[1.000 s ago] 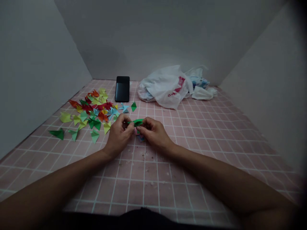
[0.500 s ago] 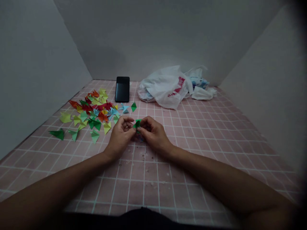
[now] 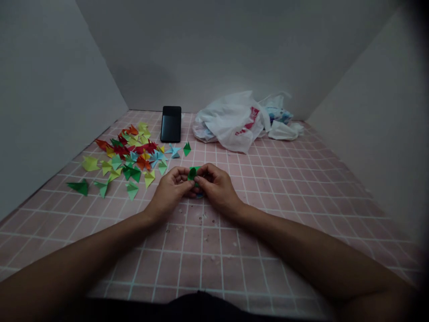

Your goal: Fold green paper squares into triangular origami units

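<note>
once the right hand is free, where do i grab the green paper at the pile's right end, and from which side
Probably pinch the green paper lightly by its upper point, bringing the right hand in from the right. It narrows toward the top, the light blue paper sits close on its left, and bare pink surface shows on its right.

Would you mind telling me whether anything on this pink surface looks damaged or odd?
Yes: small dark spots and pale marks interrupt the gridded surface on the near side of the left hand and right hand. I cannot tell whether they are wear or debris.
</note>
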Motion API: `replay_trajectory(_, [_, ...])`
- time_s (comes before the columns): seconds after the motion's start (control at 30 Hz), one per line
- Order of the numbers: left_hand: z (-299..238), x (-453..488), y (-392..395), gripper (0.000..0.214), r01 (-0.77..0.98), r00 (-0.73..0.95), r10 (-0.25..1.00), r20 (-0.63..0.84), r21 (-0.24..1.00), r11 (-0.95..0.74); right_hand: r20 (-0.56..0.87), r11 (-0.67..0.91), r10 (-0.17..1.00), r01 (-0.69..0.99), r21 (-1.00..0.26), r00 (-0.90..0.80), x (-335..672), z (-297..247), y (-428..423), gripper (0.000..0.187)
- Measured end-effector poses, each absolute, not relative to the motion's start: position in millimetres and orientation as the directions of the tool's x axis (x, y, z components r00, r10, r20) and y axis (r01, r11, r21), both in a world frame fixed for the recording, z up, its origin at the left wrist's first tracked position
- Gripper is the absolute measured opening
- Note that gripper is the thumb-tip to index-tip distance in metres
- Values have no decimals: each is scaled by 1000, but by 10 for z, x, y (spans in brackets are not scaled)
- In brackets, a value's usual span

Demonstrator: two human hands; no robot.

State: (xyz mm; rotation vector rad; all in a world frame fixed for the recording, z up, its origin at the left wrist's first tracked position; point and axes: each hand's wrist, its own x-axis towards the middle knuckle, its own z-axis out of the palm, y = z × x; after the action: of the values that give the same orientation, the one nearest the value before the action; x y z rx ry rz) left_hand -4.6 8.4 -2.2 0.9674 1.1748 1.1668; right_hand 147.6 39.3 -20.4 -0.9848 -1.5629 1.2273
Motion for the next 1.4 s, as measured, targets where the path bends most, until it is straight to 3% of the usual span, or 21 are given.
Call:
replay_trajectory(0.43, [-15,-64,82,26,-118,62,996,-66,990,73,165,170,951,-2,-985,-262,1468,-221,414,10])
replay_trajectory(0.8, [-40,-96,129,34,-65,52,998,-41,997,44,101,67,947,-117,-991,-307,1448,-205,411,12])
replay_trajectory(1.07, [-21,-97,139,34,-45,60,998,-1,999,4,120,75,940,-150,-986,-320,1454,-205,406,10])
replay_trajectory(1.4, [-24,-90,151,28,-60,59,997,-48,997,52,114,76,943,-131,-988,-313,1457,-214,390,13])
